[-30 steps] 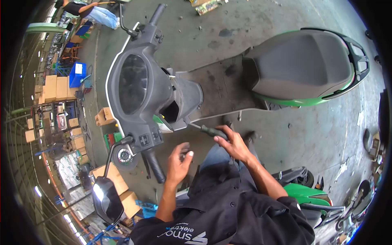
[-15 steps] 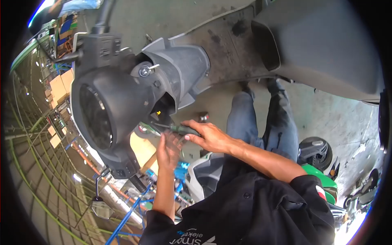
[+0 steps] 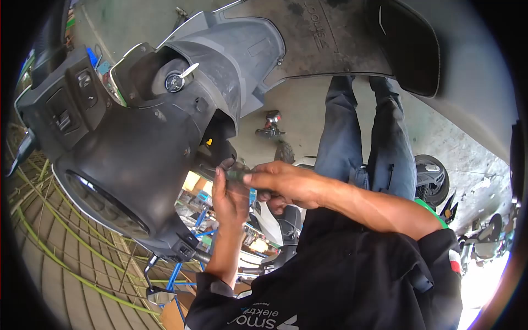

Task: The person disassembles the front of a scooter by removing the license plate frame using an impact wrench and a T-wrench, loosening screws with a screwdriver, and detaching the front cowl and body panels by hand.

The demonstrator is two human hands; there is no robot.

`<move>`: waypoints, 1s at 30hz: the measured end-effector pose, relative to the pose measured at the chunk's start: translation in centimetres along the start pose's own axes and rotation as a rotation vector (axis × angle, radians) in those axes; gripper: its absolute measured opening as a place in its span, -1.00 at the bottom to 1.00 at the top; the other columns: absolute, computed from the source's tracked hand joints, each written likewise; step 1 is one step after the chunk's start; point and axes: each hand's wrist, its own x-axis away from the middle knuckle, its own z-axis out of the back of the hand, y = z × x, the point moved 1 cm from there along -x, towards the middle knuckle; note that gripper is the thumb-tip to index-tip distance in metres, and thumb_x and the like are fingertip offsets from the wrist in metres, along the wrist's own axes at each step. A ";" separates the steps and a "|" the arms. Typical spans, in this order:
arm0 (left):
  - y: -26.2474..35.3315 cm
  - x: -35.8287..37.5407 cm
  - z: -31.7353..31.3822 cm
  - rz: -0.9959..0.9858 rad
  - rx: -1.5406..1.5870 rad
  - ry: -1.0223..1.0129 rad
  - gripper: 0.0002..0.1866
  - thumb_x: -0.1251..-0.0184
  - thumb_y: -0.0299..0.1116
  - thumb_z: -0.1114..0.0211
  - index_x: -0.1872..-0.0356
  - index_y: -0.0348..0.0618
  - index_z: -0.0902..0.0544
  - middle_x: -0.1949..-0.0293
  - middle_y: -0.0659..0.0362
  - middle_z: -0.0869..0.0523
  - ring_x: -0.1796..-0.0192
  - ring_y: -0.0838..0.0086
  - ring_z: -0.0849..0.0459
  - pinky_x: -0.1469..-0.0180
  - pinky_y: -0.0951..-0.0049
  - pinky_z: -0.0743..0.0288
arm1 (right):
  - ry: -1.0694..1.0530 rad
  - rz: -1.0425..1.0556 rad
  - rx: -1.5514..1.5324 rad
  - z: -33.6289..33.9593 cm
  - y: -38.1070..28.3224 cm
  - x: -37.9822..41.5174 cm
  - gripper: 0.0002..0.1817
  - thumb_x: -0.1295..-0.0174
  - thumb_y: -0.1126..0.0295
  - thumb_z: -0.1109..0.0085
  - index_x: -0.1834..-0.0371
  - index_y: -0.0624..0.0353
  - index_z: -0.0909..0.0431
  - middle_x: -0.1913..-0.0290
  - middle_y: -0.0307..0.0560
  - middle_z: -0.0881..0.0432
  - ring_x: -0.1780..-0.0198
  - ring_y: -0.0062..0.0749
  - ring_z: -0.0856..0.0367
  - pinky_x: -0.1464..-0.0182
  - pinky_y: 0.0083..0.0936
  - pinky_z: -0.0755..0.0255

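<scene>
Screwdriver (image 3: 237, 176) mid-view, scooter cowl (image 3: 140, 146) at 10 o'clock. Right hand (image 3: 290, 185) clamped on screwdriver; left hand (image 3: 231, 199) close at 7 o'clock, can't tell if gripping. Best: keep axis straight, steady with left, press gently.

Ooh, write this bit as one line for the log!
right hand: holding green-handled tool | left hand: beside tool, touch unclear | scooter: key in ignition

We are in a scooter workshop: a scooter (image 3: 148, 137) stands close before us, a power tool (image 3: 269, 132) rests on the bare floor (image 3: 301, 113), more vehicles (image 3: 487, 239) crowd the right, and a beamed roof (image 3: 66, 231) shows left.
</scene>
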 end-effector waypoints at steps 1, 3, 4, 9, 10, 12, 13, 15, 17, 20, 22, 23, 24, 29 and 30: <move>0.1 0.1 -0.2 0.007 0.006 0.001 -0.61 -0.62 -0.10 0.03 -0.14 -0.23 -0.45 0.07 0.06 -0.64 -0.06 0.28 -0.62 -0.19 0.20 -0.47 | -0.019 -0.009 -0.018 -0.6 -0.6 0.1 -0.53 -0.43 0.08 -0.13 0.01 0.37 -0.48 0.47 -0.23 -0.52 0.53 -0.57 -0.45 0.48 -0.52 -0.39; 0.3 0.6 -1.1 0.018 0.057 0.034 -0.62 -0.63 -0.09 0.03 -0.13 -0.19 -0.47 0.06 0.08 -0.64 -0.02 0.29 -0.63 -0.15 0.21 -0.51 | 0.195 0.026 0.319 -1.9 -1.1 0.7 -0.65 -0.39 0.21 -0.15 0.01 0.33 -0.48 0.47 -0.17 -0.56 0.54 -0.49 -0.56 0.46 -0.48 -0.46; 0.1 0.6 -1.4 0.037 0.077 0.173 -0.61 -0.62 -0.03 0.02 -0.11 -0.15 -0.49 0.07 0.11 -0.63 0.01 0.30 -0.63 -0.12 0.22 -0.54 | 0.235 0.270 0.951 -2.3 -1.1 0.7 -0.66 -0.33 0.29 -0.15 -0.02 0.32 -0.47 0.45 -0.10 -0.60 0.52 -0.38 -0.62 0.45 -0.45 -0.50; -0.2 0.3 -0.6 0.077 0.184 0.084 -0.62 -0.60 0.01 0.01 -0.04 -0.09 -0.51 0.09 0.15 -0.61 -0.02 0.32 -0.62 -0.15 0.24 -0.52 | 0.297 0.796 1.580 -0.8 -2.1 1.0 -0.63 -0.31 0.36 -0.07 -0.14 0.28 -0.43 0.47 0.09 -0.65 0.42 -0.05 -0.74 0.38 -0.24 -0.58; -0.1 0.3 -0.7 0.059 0.176 0.051 -0.63 -0.61 0.00 0.01 -0.04 -0.10 -0.51 0.09 0.15 -0.61 -0.02 0.32 -0.61 -0.16 0.23 -0.51 | 0.297 0.791 1.581 -1.1 -2.3 1.3 -0.63 -0.31 0.36 -0.07 -0.14 0.28 -0.43 0.47 0.09 -0.65 0.42 -0.05 -0.74 0.38 -0.24 -0.58; 0.1 0.2 -0.7 0.062 0.244 -0.008 -0.61 -0.62 -0.03 0.03 -0.09 -0.14 -0.50 0.06 0.14 -0.62 -0.02 0.29 -0.60 -0.17 0.20 -0.51 | 0.302 0.224 0.746 -1.6 -2.6 2.5 -0.66 -0.48 0.28 0.04 -0.15 0.30 -0.41 0.53 0.13 -0.64 0.41 -0.02 -0.73 0.36 -0.19 -0.55; -0.2 0.0 -0.6 0.069 0.246 -0.002 -0.61 -0.62 -0.03 0.03 -0.09 -0.14 -0.50 0.06 0.14 -0.62 -0.02 0.29 -0.60 -0.17 0.20 -0.51 | 0.304 0.216 0.742 -2.0 -2.8 2.7 -0.66 -0.48 0.28 0.04 -0.15 0.30 -0.41 0.53 0.13 -0.64 0.41 -0.02 -0.73 0.36 -0.19 -0.55; -0.5 -0.2 -0.5 -0.039 0.202 -0.010 -0.58 -0.63 -0.03 0.06 -0.15 -0.16 -0.50 0.03 0.12 -0.62 -0.06 0.25 -0.60 -0.19 0.16 -0.51 | 0.315 0.033 0.427 -2.6 -2.5 2.8 -0.61 -0.56 0.17 0.13 -0.14 0.32 -0.39 0.63 0.15 -0.59 0.43 0.01 -0.72 0.32 -0.07 -0.51; -0.5 0.3 -1.0 0.000 0.251 -0.008 -0.53 -0.61 0.04 0.05 -0.17 -0.14 -0.52 0.03 0.11 -0.64 -0.09 0.23 -0.60 -0.21 0.16 -0.50 | 0.359 0.137 0.794 -2.8 -1.7 3.2 -0.73 -0.45 0.25 -0.03 -0.05 0.19 -0.49 0.45 0.07 -0.65 0.32 -0.12 -0.71 0.26 -0.18 -0.46; -1.4 1.1 -0.7 0.139 0.430 -0.087 -0.51 -0.54 0.11 -0.04 -0.07 -0.14 -0.57 0.00 0.10 -0.68 -0.09 0.26 -0.62 -0.19 0.16 -0.53 | 0.307 0.758 1.649 -2.9 -0.8 2.8 -0.76 -0.06 0.34 -0.18 0.17 -0.03 -0.64 -0.09 0.00 -0.50 -0.02 -0.24 -0.50 0.09 -0.45 -0.31; -1.6 0.8 1.2 0.182 0.501 -0.119 -0.53 -0.54 0.09 -0.05 -0.05 -0.13 -0.58 -0.01 0.10 -0.68 -0.09 0.29 -0.63 -0.21 0.16 -0.53 | 0.290 0.809 1.605 -2.7 -0.9 2.7 -0.75 -0.07 0.36 -0.19 0.14 0.00 -0.65 -0.09 0.03 -0.50 -0.04 -0.23 -0.50 0.06 -0.42 -0.31; -1.7 0.8 1.9 0.199 0.537 -0.134 -0.55 -0.55 0.08 -0.06 -0.04 -0.13 -0.58 -0.02 0.10 -0.68 -0.09 0.30 -0.63 -0.22 0.16 -0.52 | 0.269 0.861 1.557 -2.5 -1.0 2.6 -0.73 -0.09 0.38 -0.20 0.11 0.03 -0.66 -0.10 0.06 -0.49 -0.05 -0.22 -0.49 0.03 -0.40 -0.32; -1.6 0.6 1.7 0.218 0.572 -0.149 -0.56 -0.55 0.07 -0.06 -0.03 -0.12 -0.58 -0.02 0.10 -0.68 -0.09 0.31 -0.64 -0.23 0.15 -0.52 | 0.188 0.831 1.478 -2.1 -1.5 2.9 -0.65 -0.20 0.35 -0.22 -0.07 0.08 -0.59 -0.16 0.13 -0.45 -0.01 -0.04 -0.58 0.05 -0.26 -0.45; -2.0 1.3 -0.5 -0.067 0.337 -0.050 -0.61 -0.64 -0.05 0.07 -0.11 -0.14 -0.51 -0.28 0.13 -0.55 -0.27 0.30 -0.55 -0.31 0.13 -0.44 | 0.395 0.504 0.949 -2.1 -2.0 3.4 -0.47 -0.38 0.17 -0.17 -0.27 0.27 -0.34 0.06 0.40 -0.57 0.20 0.30 -0.67 0.24 0.04 -0.57; -1.7 0.5 -0.5 0.005 0.526 -0.261 -0.62 -0.65 -0.11 0.09 -0.27 -0.06 -0.43 -0.41 0.12 -0.43 -0.42 0.28 -0.42 -0.45 0.05 -0.25 | 0.351 0.327 0.981 -2.2 -2.2 3.3 -0.49 -0.39 0.17 -0.16 -0.23 0.30 -0.34 0.12 0.42 -0.59 0.20 0.28 -0.67 0.24 0.03 -0.57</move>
